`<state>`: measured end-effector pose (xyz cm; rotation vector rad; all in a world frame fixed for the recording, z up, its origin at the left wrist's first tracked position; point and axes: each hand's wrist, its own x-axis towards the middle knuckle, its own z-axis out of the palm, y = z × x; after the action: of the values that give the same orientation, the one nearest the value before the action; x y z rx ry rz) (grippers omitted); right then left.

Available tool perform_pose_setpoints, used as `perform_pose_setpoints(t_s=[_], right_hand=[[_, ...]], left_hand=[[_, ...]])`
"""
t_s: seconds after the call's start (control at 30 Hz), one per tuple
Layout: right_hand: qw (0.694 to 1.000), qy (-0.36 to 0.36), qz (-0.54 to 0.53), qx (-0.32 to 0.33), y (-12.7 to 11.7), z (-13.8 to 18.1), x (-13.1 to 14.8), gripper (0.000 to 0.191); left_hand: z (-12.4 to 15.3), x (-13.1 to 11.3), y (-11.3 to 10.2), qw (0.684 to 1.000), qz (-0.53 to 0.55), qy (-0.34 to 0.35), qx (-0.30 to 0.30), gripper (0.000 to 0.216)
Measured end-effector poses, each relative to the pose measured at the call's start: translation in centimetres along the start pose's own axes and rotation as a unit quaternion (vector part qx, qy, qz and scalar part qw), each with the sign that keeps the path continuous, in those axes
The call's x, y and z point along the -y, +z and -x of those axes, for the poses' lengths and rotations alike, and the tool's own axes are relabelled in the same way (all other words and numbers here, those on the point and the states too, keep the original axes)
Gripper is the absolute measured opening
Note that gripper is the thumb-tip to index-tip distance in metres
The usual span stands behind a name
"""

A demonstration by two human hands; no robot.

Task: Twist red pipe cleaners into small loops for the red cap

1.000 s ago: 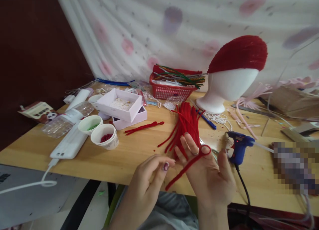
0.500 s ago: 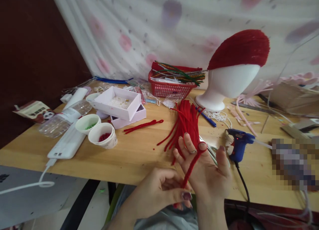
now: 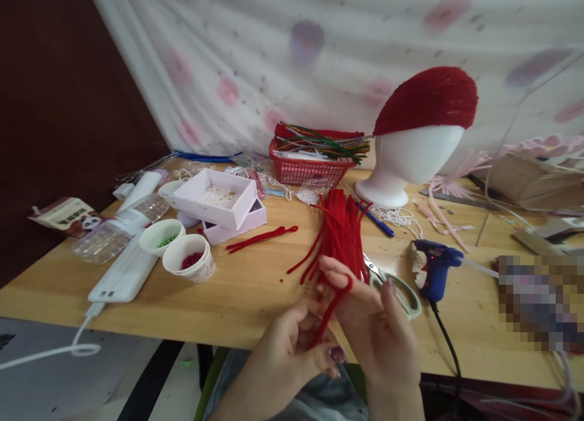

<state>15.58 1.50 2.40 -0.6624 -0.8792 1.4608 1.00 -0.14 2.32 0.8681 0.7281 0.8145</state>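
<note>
My left hand (image 3: 296,342) pinches the lower part of a red pipe cleaner (image 3: 327,316) that is doubled and twisted, with a small loop at its upper end. My right hand (image 3: 376,323) is palm up with its fingers stretched out and the thumb apart. The loop lies against the right fingers; whether it goes round a fingertip I cannot tell. Just beyond the hands lies a bundle of loose red pipe cleaners (image 3: 341,232). Scissors (image 3: 401,294) with pale green handles lie beside the right hand. Another twisted red pipe cleaner (image 3: 262,238) rests farther left on the table.
A blue glue gun (image 3: 438,270) stands at right, its cord running off the front edge. Left are paper cups of red beads (image 3: 207,266) and green beads, white boxes (image 3: 219,193), a power bank (image 3: 123,281) and a bottle. Behind are a red basket (image 3: 310,173) and a foam head (image 3: 410,159).
Both hands have shifted slightly left, and the right fingers have tilted toward the left hand. The loop has dropped lower and left. More of the scissors shows now.
</note>
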Motion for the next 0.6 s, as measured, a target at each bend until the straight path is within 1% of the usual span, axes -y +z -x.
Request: perform_pose_setpoints(t_s=[0.03,0.1,0.17,0.23,0.33,0.4,0.5,0.6], right_hand=[[0.999,0.018,0.02,0.033,0.3,0.2,-0.2,0.061],[0.993,0.056,0.054,0.09,0.8,0.4,-0.7,0.057],[0.99,0.058,0.072,0.107,1.2,0.6,-0.9,0.047],[0.989,0.06,0.07,0.115,1.2,0.6,-1.0,0.041],[0.985,0.072,0.069,0.14,0.9,0.5,-0.6,0.037],[0.984,0.068,0.075,0.146,0.6,0.5,-0.3,0.034],[0.985,0.062,0.067,0.147,0.6,0.9,0.2,0.028],[0.99,0.042,0.051,0.126,1.0,1.4,0.5,0.019]], left_hand=[[-0.1,-0.1,0.2,0.999,0.007,0.025,-0.026,0.046],[-0.2,-0.3,0.5,0.993,-0.006,0.067,-0.102,0.046],[-0.1,-0.4,0.7,0.978,-0.047,0.098,-0.179,0.039],[0.2,-0.4,0.7,0.966,-0.071,0.116,-0.219,0.035],[0.7,-0.5,0.5,0.962,-0.072,0.131,-0.23,0.033],[0.9,-0.6,0.5,0.96,-0.074,0.143,-0.23,0.032],[0.9,-1.1,0.6,0.963,-0.077,0.15,-0.21,0.03],[0.7,-1.3,0.9,0.963,-0.099,0.155,-0.196,0.025]])
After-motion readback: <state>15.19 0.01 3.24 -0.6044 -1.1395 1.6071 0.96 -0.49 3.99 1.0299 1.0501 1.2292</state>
